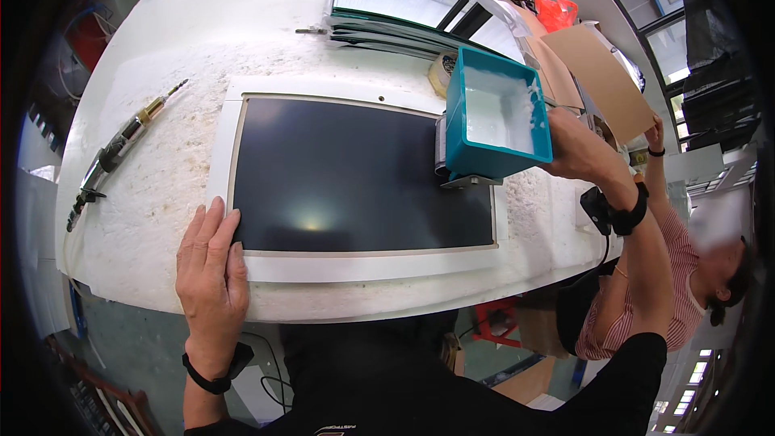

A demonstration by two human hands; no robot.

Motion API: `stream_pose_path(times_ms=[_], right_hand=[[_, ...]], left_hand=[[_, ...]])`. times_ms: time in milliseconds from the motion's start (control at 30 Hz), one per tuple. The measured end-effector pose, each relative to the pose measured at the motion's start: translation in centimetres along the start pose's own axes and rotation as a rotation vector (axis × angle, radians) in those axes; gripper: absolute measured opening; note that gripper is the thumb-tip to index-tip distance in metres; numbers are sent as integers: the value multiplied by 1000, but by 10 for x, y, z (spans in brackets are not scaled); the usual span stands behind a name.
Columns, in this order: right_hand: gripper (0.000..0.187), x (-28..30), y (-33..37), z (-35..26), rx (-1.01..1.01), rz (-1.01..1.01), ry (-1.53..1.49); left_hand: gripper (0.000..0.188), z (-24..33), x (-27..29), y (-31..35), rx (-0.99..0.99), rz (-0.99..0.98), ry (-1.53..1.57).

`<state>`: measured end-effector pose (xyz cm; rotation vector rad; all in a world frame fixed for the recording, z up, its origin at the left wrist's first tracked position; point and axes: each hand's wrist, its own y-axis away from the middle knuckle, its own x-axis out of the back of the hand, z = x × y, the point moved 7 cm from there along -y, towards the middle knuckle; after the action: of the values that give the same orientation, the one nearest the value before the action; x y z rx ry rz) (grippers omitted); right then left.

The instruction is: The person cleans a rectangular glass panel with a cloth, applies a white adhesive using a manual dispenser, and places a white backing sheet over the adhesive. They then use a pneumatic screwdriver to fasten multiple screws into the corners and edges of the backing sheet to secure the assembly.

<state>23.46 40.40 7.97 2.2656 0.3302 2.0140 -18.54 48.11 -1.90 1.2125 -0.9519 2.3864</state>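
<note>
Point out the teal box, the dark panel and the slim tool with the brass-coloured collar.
Teal box (pixel 494 160): head view, on its near outer wall.
Dark panel (pixel 347 169): head view, middle of its dark face.
Slim tool (pixel 123 138): head view, on its body below the collar.

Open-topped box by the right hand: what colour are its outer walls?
The open-topped box has teal outer walls, best seen in the head view.
</note>
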Motion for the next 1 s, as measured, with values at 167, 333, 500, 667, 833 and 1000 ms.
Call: stream_pose_path(times_ms=[167, 333, 500, 667, 833, 1000], right_hand=[[21, 4, -42, -42, 45, -52, 24], [19, 11, -75, -87, 117, -11, -37], [21, 8, -114, -124, 143, 3, -129], [27, 12, -147, -164, 184, 43, -138], [32, 8, -174, -177, 224, 145, -207], [31, 27, -163, -161, 236, 261, -290]], left_hand=[[40, -5, -1, 2, -26, 12, -15], [39, -1, 2, 0, -65, 20, -23], [39, -2, 3, 2, -60, 10, -10], [41, -5, 4, 4, -48, -3, 11], [42, -3, 6, 4, -31, -11, 16], [39, 0, 3, 2, -29, 1, 14]])
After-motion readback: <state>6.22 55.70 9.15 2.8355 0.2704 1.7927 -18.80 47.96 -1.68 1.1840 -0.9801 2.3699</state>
